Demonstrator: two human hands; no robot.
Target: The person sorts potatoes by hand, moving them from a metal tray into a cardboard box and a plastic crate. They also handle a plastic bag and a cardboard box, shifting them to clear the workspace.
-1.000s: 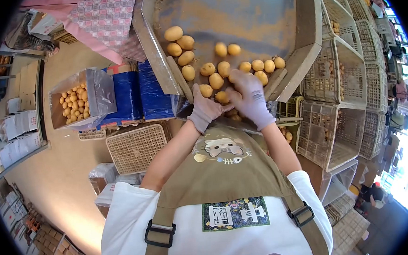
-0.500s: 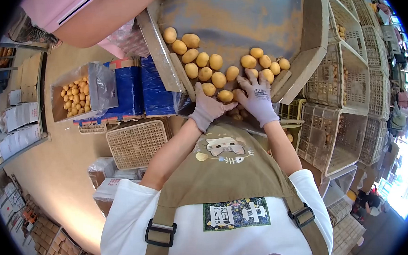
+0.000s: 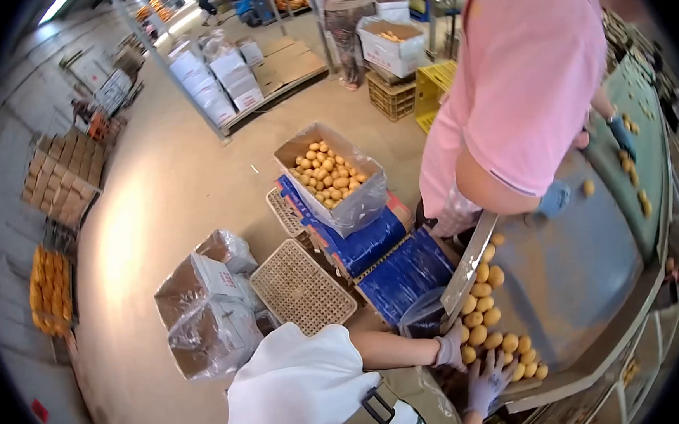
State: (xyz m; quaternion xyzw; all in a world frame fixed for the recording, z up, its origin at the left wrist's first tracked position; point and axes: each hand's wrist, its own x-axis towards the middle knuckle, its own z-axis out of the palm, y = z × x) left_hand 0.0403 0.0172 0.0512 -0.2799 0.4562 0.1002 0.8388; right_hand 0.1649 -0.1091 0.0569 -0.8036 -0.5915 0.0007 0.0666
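Yellow-skinned potatoes (image 3: 483, 305) lie along the near corner and side wall of a sloped metal sorting table (image 3: 569, 276). My left hand (image 3: 450, 348), in a pale grey glove, is at the table's low edge beside the nearest potatoes. Its fingers look stretched, with the thumb apart, and I see nothing held. Just to the right, my right hand (image 3: 488, 383), gloved alike, rests with spread fingers against the front row of potatoes. The fingertips touch or nearly touch them; exact contact is hard to make out.
A co-worker in a pink shirt (image 3: 538, 83) stands across the table, a gloved hand (image 3: 554, 198) on its surface. A lined carton of potatoes (image 3: 329, 174) sits on blue boxes (image 3: 405, 274). Left are a plastic crate (image 3: 301, 286) and open cartons (image 3: 214, 321). A green conveyor (image 3: 638, 139) runs beyond.
My view has swung toward the left, bringing the floor, cartons and co-worker into sight. Both my hands remain at the table's near edge, and the potatoes beside them are bunched more closely.
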